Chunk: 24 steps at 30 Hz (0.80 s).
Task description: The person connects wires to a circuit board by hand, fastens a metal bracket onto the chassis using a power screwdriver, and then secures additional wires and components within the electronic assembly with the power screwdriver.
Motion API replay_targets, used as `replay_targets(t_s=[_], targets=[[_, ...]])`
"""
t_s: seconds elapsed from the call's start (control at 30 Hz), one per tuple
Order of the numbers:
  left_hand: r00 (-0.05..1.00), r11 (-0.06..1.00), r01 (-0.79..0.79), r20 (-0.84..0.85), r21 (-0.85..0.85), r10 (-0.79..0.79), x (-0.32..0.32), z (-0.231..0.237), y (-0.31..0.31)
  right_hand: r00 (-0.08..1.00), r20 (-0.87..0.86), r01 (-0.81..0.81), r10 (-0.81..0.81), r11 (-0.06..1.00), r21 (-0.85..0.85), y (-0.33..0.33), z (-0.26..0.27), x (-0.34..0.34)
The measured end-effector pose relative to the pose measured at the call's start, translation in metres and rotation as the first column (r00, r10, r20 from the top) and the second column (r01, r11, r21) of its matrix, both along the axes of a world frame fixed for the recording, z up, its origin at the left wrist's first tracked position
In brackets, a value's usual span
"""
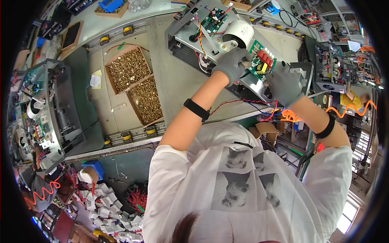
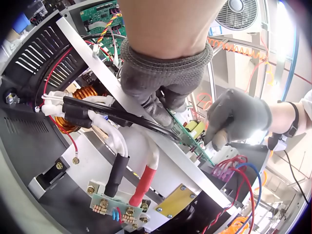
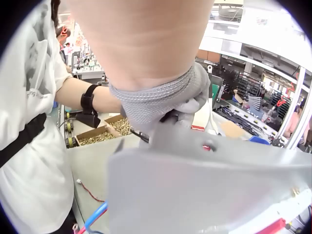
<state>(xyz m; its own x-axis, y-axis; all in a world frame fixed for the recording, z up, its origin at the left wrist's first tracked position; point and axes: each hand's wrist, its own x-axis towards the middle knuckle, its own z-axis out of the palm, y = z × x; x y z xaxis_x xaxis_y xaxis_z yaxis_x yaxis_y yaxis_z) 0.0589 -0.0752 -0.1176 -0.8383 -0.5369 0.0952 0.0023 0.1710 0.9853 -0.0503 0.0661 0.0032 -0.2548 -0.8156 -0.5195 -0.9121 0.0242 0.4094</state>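
A green circuit board (image 1: 259, 69) with red parts lies at a slant over the metal chassis (image 1: 194, 44). My left hand (image 1: 233, 65), gloved in grey, grips the board's left edge beside a large white cylinder (image 1: 238, 33). At the board's right end, my right hand (image 1: 285, 85) pinches its edge with curled fingers. The left wrist view has the board (image 2: 183, 130) edge-on between the left hand (image 2: 163, 87) and the right hand (image 2: 236, 117), behind a metal rail. In the right wrist view a grey panel hides most of the right hand's (image 3: 163, 100) fingertips.
Two cardboard trays of brass screws (image 1: 129, 69) sit left of the chassis on the bench. Red and blue wires (image 1: 259, 108) hang from its near side. Another open chassis (image 1: 44, 117) stands at far left. Orange coiled hose (image 1: 291, 116) lies near the right forearm.
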Motion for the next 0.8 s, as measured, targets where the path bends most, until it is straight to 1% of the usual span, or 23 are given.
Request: replay_targets(t_s=[0.03,0.07,0.13,0.17,0.23,0.27,0.3,0.37,0.4,0.47,0.5,0.57,0.6,0.67,0.7,0.77,0.8], targets=[[1.0,0.999,-0.012,0.001,-0.034,0.012,0.0,-0.002,0.0,0.997,-0.072,-0.028,0.021,0.996,-0.089,0.011,-0.004,0.005],[1.0,0.997,-0.022,0.001,-0.069,0.023,-0.001,-0.003,0.0,0.997,-0.075,-0.027,0.021,0.996,-0.09,0.02,-0.009,0.012],[1.0,0.997,-0.02,0.002,-0.076,0.02,0.0,-0.002,0.0,0.993,-0.054,0.081,-0.104,0.943,-0.323,0.035,-0.022,0.021],[1.0,0.996,-0.019,0.006,-0.082,0.02,0.0,-0.001,0.0,0.993,-0.057,0.083,-0.107,0.943,-0.323,0.04,-0.034,0.022],[1.0,0.997,-0.015,-0.002,-0.073,0.015,0.0,0.0,0.0,0.997,-0.059,0.018,-0.05,0.891,-0.453,0.047,-0.055,0.023],[1.0,0.998,-0.019,-0.004,-0.062,0.018,0.0,0.0,0.001,0.996,-0.058,0.032,-0.071,0.861,-0.507,0.044,-0.059,0.026],[1.0,0.998,-0.018,-0.003,-0.063,0.017,0.0,0.0,0.001,0.996,-0.057,0.033,-0.072,0.861,-0.507,0.041,-0.058,0.028],[1.0,0.997,-0.025,-0.02,-0.068,0.024,0.001,-0.001,0.002,0.988,0.01,0.133,-0.157,0.8,-0.585,0.036,-0.052,0.031],[1.0,0.998,-0.023,-0.018,-0.067,0.021,0.001,0.0,0.002,0.987,0.012,0.136,-0.159,0.8,-0.584,0.037,-0.053,0.03],[0.999,0.993,-0.041,-0.031,-0.107,0.038,0.001,0.001,0.002,0.99,0.124,0.141,-0.071,0.644,-0.752,0.039,-0.054,0.026],[0.999,0.994,-0.041,-0.028,-0.104,0.039,0.002,0.001,0.002,0.989,0.127,0.142,-0.07,0.646,-0.75,0.04,-0.056,0.027],[0.998,0.994,-0.051,-0.052,-0.092,0.046,0.002,-0.001,0.003,0.977,0.174,0.215,-0.126,0.535,-0.817,0.04,-0.059,0.033],[0.998,0.995,-0.048,-0.047,-0.089,0.044,0.003,-0.001,0.003,0.975,0.179,0.221,-0.129,0.538,-0.814,0.039,-0.06,0.034],[0.998,0.994,-0.043,-0.058,-0.102,0.037,0.002,-0.002,0.003,0.996,0.064,0.082,-0.055,0.467,-0.88,0.036,-0.061,0.033],[0.998,0.994,-0.037,-0.055,-0.1,0.032,0.002,-0.001,0.003,0.996,0.066,0.087,-0.061,0.468,-0.879,0.036,-0.065,0.03],[0.999,0.993,-0.03,-0.038,-0.115,0.026,0.002,-0.001,0.002,0.999,-0.029,-0.035,0.021,0.41,-0.911,0.037,-0.077,0.023],[0.999,0.993,-0.028,-0.036,-0.113,0.024,0.002,0.0,0.002,0.999,-0.026,-0.032,0.019,0.412,-0.911,0.039,-0.08,0.023]])
